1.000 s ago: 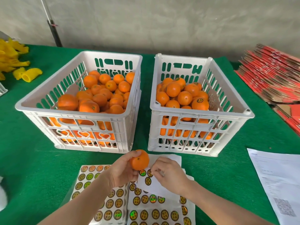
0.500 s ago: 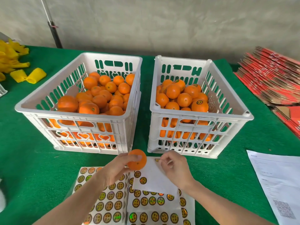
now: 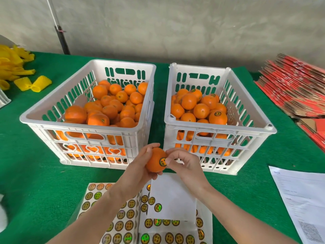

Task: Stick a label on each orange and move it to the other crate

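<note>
The left crate (image 3: 84,126) and right crate (image 3: 218,128) stand open above, a narrow strip of desk (image 3: 159,106) between. Nearer, sticker sheets (image 3: 123,224) cover it.

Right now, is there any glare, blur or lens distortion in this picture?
Head view: soft even light, faint shadows; labels on the sticker sheet glint green; the wide lens splays the left crate; the paper's print is too blurred to read.

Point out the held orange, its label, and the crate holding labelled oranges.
held orange (image 3: 153,163), head view, bare peel left of the label.
label (image 3: 162,162), head view, middle of the round sticker.
right crate (image 3: 218,128), head view, its near rim.
</note>
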`<state>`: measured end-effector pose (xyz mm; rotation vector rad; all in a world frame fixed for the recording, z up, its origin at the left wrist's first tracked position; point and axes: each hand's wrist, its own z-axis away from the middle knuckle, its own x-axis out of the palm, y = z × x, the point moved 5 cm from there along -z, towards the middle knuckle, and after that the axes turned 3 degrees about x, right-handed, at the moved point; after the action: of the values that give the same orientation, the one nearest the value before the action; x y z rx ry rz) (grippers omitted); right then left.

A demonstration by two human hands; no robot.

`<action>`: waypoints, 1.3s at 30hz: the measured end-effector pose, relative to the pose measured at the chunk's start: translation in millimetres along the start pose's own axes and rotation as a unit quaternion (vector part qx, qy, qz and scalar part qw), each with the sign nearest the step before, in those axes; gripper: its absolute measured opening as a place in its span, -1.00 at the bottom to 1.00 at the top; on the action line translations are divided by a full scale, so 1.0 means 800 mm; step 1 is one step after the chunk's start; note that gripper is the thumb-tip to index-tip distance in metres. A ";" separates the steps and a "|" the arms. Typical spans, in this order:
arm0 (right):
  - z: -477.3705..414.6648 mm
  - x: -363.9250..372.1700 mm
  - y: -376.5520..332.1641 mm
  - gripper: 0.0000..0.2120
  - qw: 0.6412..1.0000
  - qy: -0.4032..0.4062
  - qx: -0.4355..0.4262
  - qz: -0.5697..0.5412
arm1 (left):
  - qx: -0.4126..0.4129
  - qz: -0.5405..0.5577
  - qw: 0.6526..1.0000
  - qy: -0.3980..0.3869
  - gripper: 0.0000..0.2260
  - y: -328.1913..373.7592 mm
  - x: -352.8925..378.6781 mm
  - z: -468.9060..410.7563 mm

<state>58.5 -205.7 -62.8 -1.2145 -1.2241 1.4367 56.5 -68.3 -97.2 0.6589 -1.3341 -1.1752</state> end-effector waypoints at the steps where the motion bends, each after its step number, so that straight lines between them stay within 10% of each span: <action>1: 0.001 0.002 -0.004 -0.87 0.999 -0.001 -0.022 0.025 | 0.002 -0.002 1.000 0.005 -0.62 0.002 0.002 0.000; 9: 0.014 0.007 -0.018 -0.92 0.959 0.072 -0.211 0.176 | 0.022 -0.012 1.000 0.005 -0.63 0.018 0.018 0.011; 14: 0.013 0.002 -0.035 -0.60 0.970 0.081 -0.211 0.092 | 0.087 -0.102 0.991 0.024 -0.69 0.051 0.027 0.017; 25: -0.061 -0.012 -0.132 -0.44 0.889 0.109 -0.407 0.177 | 0.330 -0.408 0.851 0.034 -0.58 0.181 0.039 -0.042; 30: -0.215 -0.110 -0.140 -0.43 0.922 0.236 -0.196 0.237 | 0.075 -0.678 0.723 0.112 -0.57 0.149 -0.020 -0.122; 35: -0.317 -0.222 -0.061 -0.41 0.886 0.295 0.093 0.347 | 0.097 -0.744 0.656 0.078 -0.59 0.135 -0.020 -0.132; 39: -0.353 -0.231 -0.034 -0.40 0.877 0.281 0.126 0.370 | 0.114 -0.748 0.648 0.083 -0.56 0.138 -0.024 -0.141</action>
<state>365.8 -342.3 -22.4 -1.8404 -0.1442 1.5196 196.4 -41.6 -25.9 2.2349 -0.5233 -2.0946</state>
